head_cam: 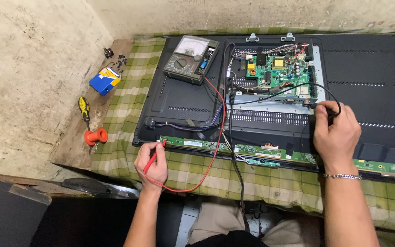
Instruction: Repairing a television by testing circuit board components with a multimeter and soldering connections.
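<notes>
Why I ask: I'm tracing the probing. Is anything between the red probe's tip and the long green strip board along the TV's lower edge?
Nothing visible blocks it. The left hand holds the red probe with its tip at the left end of the strip board. The red lead loops clear to the right.

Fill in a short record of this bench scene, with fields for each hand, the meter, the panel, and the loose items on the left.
Left hand: holds red test probe on the long green strip board.
Right hand: holds black lead by the metal bracket.
Meter: grey analogue multimeter lying on the black flat-screen back panel.
Panel: open, green main circuit board exposed.
Left side: yellow-handled screwdriver, orange spool, blue box.
</notes>
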